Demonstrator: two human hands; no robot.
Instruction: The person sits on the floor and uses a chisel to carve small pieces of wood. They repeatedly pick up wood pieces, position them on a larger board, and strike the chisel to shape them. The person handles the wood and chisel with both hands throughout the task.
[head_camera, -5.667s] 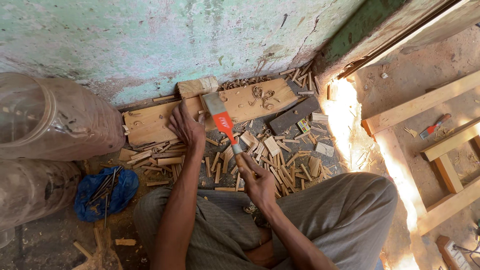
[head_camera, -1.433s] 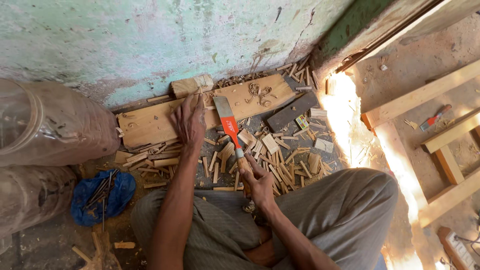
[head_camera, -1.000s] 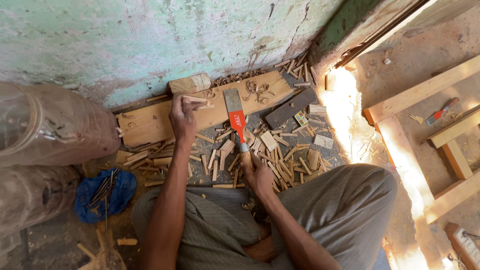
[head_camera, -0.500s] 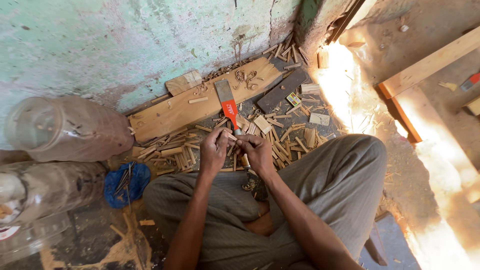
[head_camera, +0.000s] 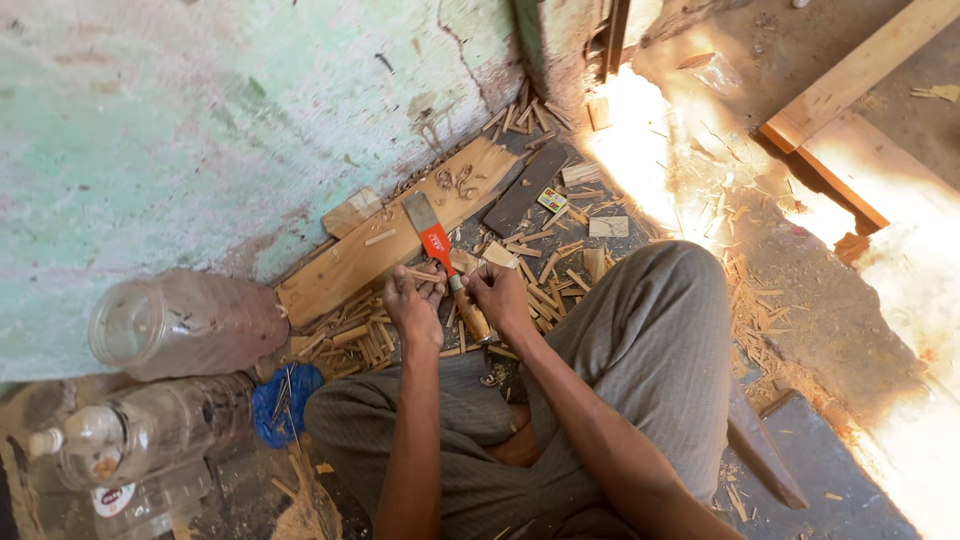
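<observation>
My left hand (head_camera: 415, 308) and my right hand (head_camera: 500, 298) are close together over a heap of small wooden sticks (head_camera: 360, 335) on the floor. Between them runs a chisel (head_camera: 436, 242) with a red band and a wooden handle. Its blade rests on a wooden plank (head_camera: 350, 265) against the wall. My right hand curls against the chisel's handle. In the fingers of my left hand is a thin wooden stick (head_camera: 418, 272), right beside the chisel. My crossed legs in grey trousers (head_camera: 640, 340) fill the foreground.
Two clear plastic jars (head_camera: 185, 325) (head_camera: 150, 430) lie at the left, with a blue bag of nails (head_camera: 285, 405) beside them. A dark wood strip (head_camera: 525, 190) lies behind the sticks. The green wall (head_camera: 200, 120) stands at the back. Wooden frame pieces (head_camera: 850, 75) lie at the upper right.
My left hand has left the plank and come back next to my right hand at the chisel. The view has shifted to the right and down.
</observation>
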